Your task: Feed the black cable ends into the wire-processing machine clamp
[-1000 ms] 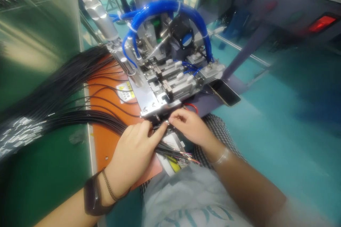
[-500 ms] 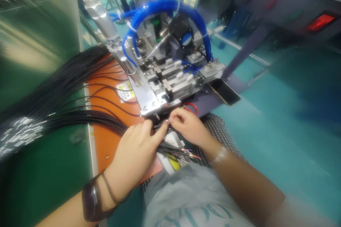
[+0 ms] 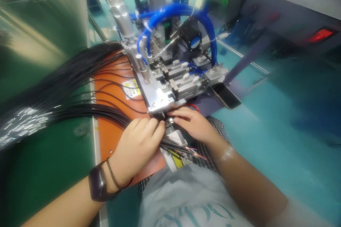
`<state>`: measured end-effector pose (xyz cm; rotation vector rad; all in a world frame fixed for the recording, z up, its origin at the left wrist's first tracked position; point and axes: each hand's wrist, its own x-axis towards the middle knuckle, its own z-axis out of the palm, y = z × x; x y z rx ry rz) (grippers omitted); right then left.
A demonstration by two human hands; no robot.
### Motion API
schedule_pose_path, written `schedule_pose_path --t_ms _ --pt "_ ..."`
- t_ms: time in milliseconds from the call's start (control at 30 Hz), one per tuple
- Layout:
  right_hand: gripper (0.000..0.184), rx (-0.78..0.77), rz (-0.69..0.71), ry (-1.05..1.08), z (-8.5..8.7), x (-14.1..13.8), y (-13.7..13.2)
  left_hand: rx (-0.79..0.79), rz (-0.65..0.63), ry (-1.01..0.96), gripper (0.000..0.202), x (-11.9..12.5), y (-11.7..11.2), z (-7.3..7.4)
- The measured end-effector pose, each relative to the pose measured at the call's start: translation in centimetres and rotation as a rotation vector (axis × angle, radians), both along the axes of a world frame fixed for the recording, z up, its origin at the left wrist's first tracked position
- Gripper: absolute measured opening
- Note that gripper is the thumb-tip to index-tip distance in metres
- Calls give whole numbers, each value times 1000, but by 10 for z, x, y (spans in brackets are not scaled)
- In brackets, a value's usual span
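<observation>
Black wire bundle [image 3: 106, 114] passes under your left hand [image 3: 135, 147] and out beyond the grip, its stripped copper ends [image 3: 197, 154] pointing toward your right. Away from the grip, the long run crosses an orange bench mat [image 3: 112, 149] to silvery terminals [image 3: 23, 124] at far left. Your left hand is closed around the wires, pinching them just short of the front edge of a steel plate [image 3: 157, 97] on a pneumatic wire-processing machine. Your right hand [image 3: 193, 127] reaches in from the other side of the grip, fingers extended toward a small metal part [image 3: 169, 122] at that edge; you cannot tell from this view whether they are clamping it.

You appear to be seating a wire at the machine's front edge. The next move seems to call for small, steady finger work, with the bundle kept clear of the plate.

Room is tight directly ahead of the grip, where the plate edge stands. A red wire loop [image 3: 193, 106] lies just beyond your right hand, and a phone [image 3: 226, 95] sits farther out. A white card [image 3: 173, 140] lies beneath the wire ends, close to the grip.
</observation>
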<state>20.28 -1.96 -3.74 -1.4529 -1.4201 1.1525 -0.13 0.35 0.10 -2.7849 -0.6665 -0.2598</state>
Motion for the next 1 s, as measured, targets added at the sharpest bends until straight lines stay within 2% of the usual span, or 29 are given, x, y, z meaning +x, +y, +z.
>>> schedule_pose_path --t_ms 200,467,633,733,900,1000 --pt "25 -58 -6 4 6 1 -1 -40 -26 -76 16 -2 -3 2" --pt "21 3 -3 -36 10 -1 -2 -63 -2 -58 17 0 -5 0" --pt "30 49 6 -88 11 -3 -5 -67 -25 -111 17 -3 -6 -1" --pt "29 86 29 -117 13 -3 -6 -72 -37 -133 17 -3 -6 -1" --pt "11 115 -23 -190 13 -4 -5 -63 48 -36 18 -2 -5 3" --pt "12 83 -77 -242 12 -7 -3 -55 111 7 17 -1 -7 7"
